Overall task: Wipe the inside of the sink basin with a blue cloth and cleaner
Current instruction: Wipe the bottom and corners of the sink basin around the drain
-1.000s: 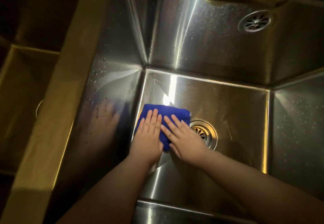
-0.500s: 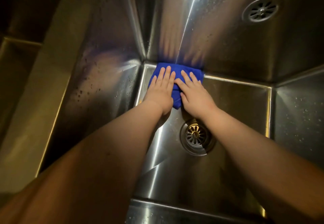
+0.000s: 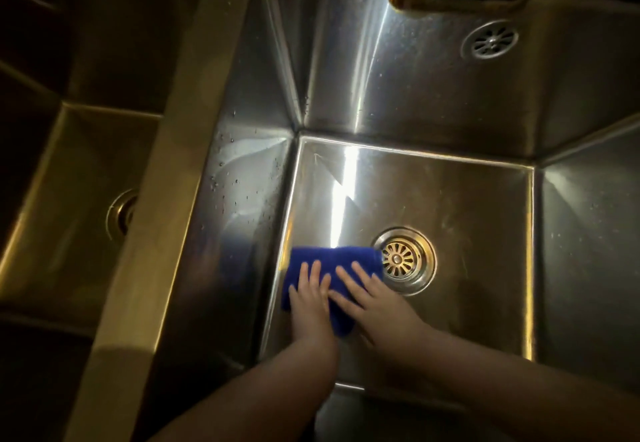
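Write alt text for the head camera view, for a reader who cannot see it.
Two bare hands, left hand and right hand, press a folded blue cloth flat on the floor of a steel sink basin, just left of the round drain. Droplets speckle the left wall; a second basin lies to the left.

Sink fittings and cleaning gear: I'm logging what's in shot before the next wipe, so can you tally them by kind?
Blue cloth: 1
Floor drains: 2, main basin drain, left basin drain
Overflow grille on the back wall: 1
Hands pressing the cloth: 2, left hand, right hand
Total: 6
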Demonstrator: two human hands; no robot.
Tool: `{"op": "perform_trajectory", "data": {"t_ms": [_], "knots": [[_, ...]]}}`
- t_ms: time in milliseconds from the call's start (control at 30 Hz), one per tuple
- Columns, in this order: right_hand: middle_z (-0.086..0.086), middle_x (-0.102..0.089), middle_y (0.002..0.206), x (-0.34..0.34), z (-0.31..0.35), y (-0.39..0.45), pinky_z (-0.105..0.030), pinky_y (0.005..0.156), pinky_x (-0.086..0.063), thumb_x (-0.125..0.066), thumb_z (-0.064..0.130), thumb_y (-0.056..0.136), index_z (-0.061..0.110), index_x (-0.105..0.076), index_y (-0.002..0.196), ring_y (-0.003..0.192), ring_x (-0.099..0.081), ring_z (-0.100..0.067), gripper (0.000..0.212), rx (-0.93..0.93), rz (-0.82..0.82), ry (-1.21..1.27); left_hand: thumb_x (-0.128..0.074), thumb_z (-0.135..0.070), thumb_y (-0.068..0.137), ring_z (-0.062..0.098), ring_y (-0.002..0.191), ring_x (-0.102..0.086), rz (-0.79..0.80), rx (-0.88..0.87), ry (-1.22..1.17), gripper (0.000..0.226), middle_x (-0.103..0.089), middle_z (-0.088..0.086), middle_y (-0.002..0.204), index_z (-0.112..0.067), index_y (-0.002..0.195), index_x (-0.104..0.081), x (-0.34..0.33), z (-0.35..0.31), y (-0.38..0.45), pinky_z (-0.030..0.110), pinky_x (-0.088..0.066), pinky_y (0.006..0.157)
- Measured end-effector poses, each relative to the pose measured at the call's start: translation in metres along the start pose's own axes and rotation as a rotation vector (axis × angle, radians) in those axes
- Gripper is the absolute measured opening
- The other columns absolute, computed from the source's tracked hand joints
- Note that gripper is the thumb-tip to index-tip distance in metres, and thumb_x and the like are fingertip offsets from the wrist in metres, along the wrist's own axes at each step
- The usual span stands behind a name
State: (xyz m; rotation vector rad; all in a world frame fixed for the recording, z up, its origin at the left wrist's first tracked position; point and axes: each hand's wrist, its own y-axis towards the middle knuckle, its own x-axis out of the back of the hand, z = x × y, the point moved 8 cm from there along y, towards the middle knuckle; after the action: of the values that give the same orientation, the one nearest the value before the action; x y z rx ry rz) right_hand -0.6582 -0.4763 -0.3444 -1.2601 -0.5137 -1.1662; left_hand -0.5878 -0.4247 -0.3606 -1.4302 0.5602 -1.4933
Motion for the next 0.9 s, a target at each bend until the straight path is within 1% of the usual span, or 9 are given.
{"op": "perform_trajectory", "data": {"t_ms": [133,200,233,300,400,467,533,633,900], "knots": [[-0.009,-0.028,0.149,-0.021,0.029,-0.033,-0.044,0.101,-0.032,-0.061,0.049,0.074,0.030,-0.035,0.139,0.135,-0.032,-0.034,0.072,0.193,0.037,0.011,-0.037,-0.048,0.096,0.038,0.142,0.014,0.268,-0.153,0.194,0.080,0.017,0.017,0.156,-0.009,0.149,0.010,-0.023,-0.022,-0.034,0.052,0.001,0.114],[-0.003,-0.044,0.143,-0.035,0.033,-0.051,-0.036,0.097,-0.043,-0.067,0.049,0.071,0.034,-0.046,0.131,0.128,-0.046,-0.026,0.066,0.279,0.083,-0.008,-0.039,-0.040,0.098,0.039,0.143,0.004,0.352,-0.319,0.208,0.070,-0.001,0.015,0.159,-0.012,0.151,-0.005,-0.018,-0.046,-0.054,0.057,-0.005,0.112],[0.001,-0.050,0.139,-0.040,0.033,-0.059,-0.032,0.095,-0.048,-0.068,0.047,0.071,0.035,-0.048,0.129,0.125,-0.050,-0.021,0.062,0.299,0.088,0.001,-0.041,-0.033,0.098,0.039,0.143,-0.009,0.309,-0.392,0.199,0.062,-0.015,0.016,0.157,-0.010,0.150,-0.016,-0.008,-0.057,-0.060,0.058,-0.009,0.111],[0.008,-0.056,0.132,-0.039,0.031,-0.071,-0.029,0.091,-0.052,-0.062,0.042,0.074,0.036,-0.049,0.125,0.121,-0.053,-0.014,0.053,0.330,0.053,0.037,-0.043,-0.024,0.098,0.037,0.133,-0.033,0.017,-0.471,0.158,0.045,-0.040,0.019,0.143,-0.005,0.138,-0.037,0.029,-0.065,-0.064,0.052,-0.021,0.108],[0.003,-0.063,0.118,-0.036,0.028,-0.069,-0.029,0.084,-0.052,-0.063,0.039,0.075,0.033,-0.053,0.115,0.102,-0.062,-0.012,0.042,0.336,0.021,-0.026,-0.042,-0.035,0.095,0.033,0.140,-0.025,-0.511,-0.390,0.010,0.059,-0.026,0.014,0.153,-0.008,0.146,-0.027,0.072,-0.041,-0.039,0.051,-0.023,0.110],[-0.003,-0.059,0.128,-0.026,0.031,-0.059,-0.039,0.094,-0.049,-0.051,0.041,0.083,0.031,-0.047,0.127,0.116,-0.057,-0.018,0.045,0.309,-0.032,-0.012,-0.035,-0.045,0.090,0.028,0.143,-0.022,-0.676,-0.320,-0.122,0.065,-0.025,0.010,0.155,-0.015,0.147,-0.027,0.084,-0.017,-0.016,0.054,-0.018,0.111],[-0.006,-0.036,0.149,-0.027,0.041,-0.048,-0.049,0.111,-0.031,-0.040,0.049,0.089,0.031,-0.028,0.144,0.138,-0.030,-0.024,0.059,0.338,-0.049,-0.080,-0.019,-0.048,0.093,0.029,0.145,-0.005,-0.644,-0.277,-0.165,0.065,-0.006,0.010,0.158,-0.018,0.150,-0.010,0.084,-0.002,0.008,0.054,-0.006,0.114],[-0.008,-0.015,0.157,-0.031,0.045,-0.032,-0.051,0.114,-0.018,-0.034,0.058,0.090,0.029,-0.013,0.149,0.144,-0.009,-0.030,0.069,0.331,-0.054,-0.132,-0.012,-0.053,0.096,0.027,0.141,0.024,-0.618,-0.258,-0.157,0.065,0.024,0.006,0.154,-0.024,0.144,0.021,0.075,0.006,0.041,0.053,0.007,0.116],[-0.005,-0.004,0.159,-0.046,0.037,-0.028,-0.059,0.113,-0.012,-0.028,0.058,0.094,0.035,-0.010,0.149,0.145,-0.004,-0.030,0.062,0.294,-0.081,-0.131,-0.011,-0.062,0.090,0.029,0.145,0.012,-0.675,-0.204,-0.233,0.070,0.006,0.004,0.159,-0.030,0.149,0.007,0.056,0.017,0.069,0.059,-0.002,0.114]]}}
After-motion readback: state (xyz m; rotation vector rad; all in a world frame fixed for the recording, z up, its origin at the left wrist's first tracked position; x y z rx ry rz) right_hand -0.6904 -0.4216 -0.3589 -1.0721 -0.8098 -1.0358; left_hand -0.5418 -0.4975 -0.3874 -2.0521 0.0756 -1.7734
